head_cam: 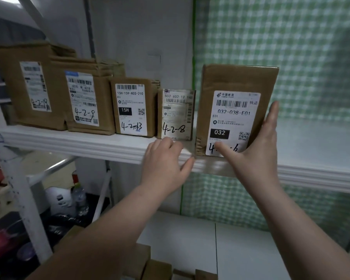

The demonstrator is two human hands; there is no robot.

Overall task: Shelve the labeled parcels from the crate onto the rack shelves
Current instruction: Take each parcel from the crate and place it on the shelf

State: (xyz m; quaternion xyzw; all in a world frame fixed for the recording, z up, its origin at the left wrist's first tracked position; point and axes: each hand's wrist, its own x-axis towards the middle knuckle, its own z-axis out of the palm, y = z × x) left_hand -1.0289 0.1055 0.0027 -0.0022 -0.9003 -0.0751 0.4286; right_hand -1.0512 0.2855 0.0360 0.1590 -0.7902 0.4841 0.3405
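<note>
A brown cardboard parcel with a white label reading 032-038-E01 stands upright at the front edge of the white rack shelf. My right hand holds it, thumb across the bottom of the label and fingers up its right side. My left hand hovers at the shelf edge just left of it, fingers loosely curled, holding nothing. Left of this parcel stands a row of labeled parcels: a small one marked 4-2-8, one marked 15H, and two bigger ones further left.
A green checked curtain hangs behind the shelf's right part. A white rack post rises at left. Below are a white surface, more brown boxes at the bottom edge, and bottles and clutter on the floor at left.
</note>
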